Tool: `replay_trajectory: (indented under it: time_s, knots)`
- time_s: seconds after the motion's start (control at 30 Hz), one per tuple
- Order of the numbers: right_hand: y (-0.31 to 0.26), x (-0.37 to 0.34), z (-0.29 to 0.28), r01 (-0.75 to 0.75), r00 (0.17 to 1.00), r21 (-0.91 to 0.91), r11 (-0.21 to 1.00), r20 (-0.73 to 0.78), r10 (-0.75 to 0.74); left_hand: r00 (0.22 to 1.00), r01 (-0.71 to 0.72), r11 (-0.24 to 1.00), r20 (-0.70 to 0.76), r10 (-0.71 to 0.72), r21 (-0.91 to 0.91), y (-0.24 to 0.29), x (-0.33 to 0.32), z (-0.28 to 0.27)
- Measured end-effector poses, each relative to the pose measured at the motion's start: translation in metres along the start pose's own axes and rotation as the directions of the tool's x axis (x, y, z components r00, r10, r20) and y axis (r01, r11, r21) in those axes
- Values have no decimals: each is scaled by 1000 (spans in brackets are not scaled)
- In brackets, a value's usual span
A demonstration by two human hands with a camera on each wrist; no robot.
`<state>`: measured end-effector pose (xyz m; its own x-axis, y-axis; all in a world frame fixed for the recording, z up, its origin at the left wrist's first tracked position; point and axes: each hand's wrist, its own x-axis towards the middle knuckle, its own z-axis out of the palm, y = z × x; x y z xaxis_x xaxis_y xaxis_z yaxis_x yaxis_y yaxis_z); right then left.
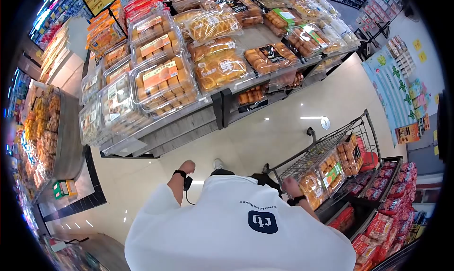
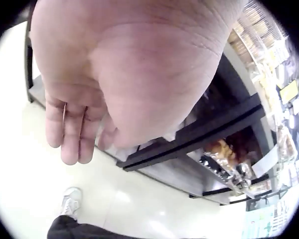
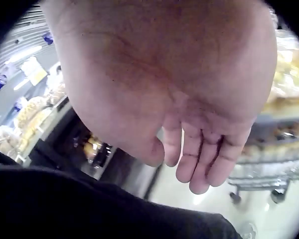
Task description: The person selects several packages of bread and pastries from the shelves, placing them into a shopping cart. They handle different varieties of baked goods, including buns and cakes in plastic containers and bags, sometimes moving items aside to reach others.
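Observation:
My left hand (image 1: 187, 167) hangs over the floor in front of the bread display, holding nothing. In the left wrist view its fingers (image 2: 72, 132) droop loosely below the palm. Beside the shopping cart (image 1: 302, 152) hangs my right hand (image 1: 292, 187), overlapping the cart's near side in the head view. Its fingers (image 3: 204, 159) dangle relaxed in the right wrist view, with nothing in them. Inside the cart lie a bag of golden bread (image 1: 313, 189), a pack of rolls with a green label (image 1: 332, 170) and another pack of brown rolls (image 1: 350, 155).
Ahead stands a display shelf (image 1: 179, 136) stacked with clear boxes of rolls (image 1: 165, 84) and bagged loaves (image 1: 222, 68). Red packages (image 1: 378, 226) fill a dark rack at the right. A rounded bin (image 1: 71, 133) of packaged food stands at the left. Shiny tiled floor (image 1: 255, 133) runs between.

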<state>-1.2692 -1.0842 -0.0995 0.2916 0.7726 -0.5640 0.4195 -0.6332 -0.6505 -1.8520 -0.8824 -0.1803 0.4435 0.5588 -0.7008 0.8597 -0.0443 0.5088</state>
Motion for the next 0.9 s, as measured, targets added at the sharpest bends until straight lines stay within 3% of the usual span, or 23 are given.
replay_trajectory:
  time_s: [0.03, 0.1, 0.17, 0.27, 0.33, 0.37, 0.43, 0.57, 0.6, 0.67, 0.7, 0.77, 0.8, 0.87, 0.9]
  knots:
    - [-32, 19, -4, 116, 990, -208, 971, -58, -131, 991, -29, 996, -133, 17, -90, 5, 3, -17]
    - [-118, 35, -14, 258, 962, -110, 960, -67, -266, 967, 11, 923, -231, -108, -386, 39, 9, -58]
    - [-163, 76, -23, 397, 917, -96, 913, 12, -398, 953, -56, 859, -285, -106, -508, 70, 20, -90]
    - [-247, 126, -40, 473, 881, -54, 879, 43, -471, 933, -159, 842, -357, -43, -516, 135, 22, -142]
    - [-296, 163, -47, 538, 842, -14, 843, 47, -537, 900, -306, 827, -426, 90, -472, 175, 21, -173]
    - [-332, 172, -54, 559, 828, -16, 829, 57, -557, 900, -296, 827, -431, 74, -478, 193, 20, -187]
    - [-384, 206, -61, 619, 784, 28, 785, 46, -620, 821, -406, 824, -554, 139, -396, 226, 18, -216]
    - [-461, 291, -63, 739, 666, 162, 654, -28, -745, 721, -405, 837, -692, 43, -369, 286, 20, -284]
    - [-483, 300, -67, 731, 670, 174, 660, -4, -742, 726, -385, 839, -688, 17, -385, 294, 29, -297]
    - [-538, 314, -79, 786, 606, 151, 599, -5, -795, 508, -509, 802, -861, -12, -312, 306, 50, -330]
    - [-555, 337, -78, 783, 607, 160, 601, 13, -795, 508, -497, 805, -861, -32, -324, 315, 57, -350]
    - [-582, 377, -70, 790, 594, 224, 571, -48, -803, 307, -390, 887, -943, -127, -246, 329, 68, -383]
    - [-602, 379, -73, 789, 594, 221, 574, -30, -804, 306, -376, 888, -940, -150, -264, 324, 81, -395]
    - [-625, 411, -66, 789, 586, 206, 579, 34, -810, 165, -361, 895, -963, -213, -260, 309, 106, -419]
    - [-635, 425, -59, 788, 583, 214, 578, 48, -811, 160, -351, 897, -961, -224, -268, 307, 113, -432]
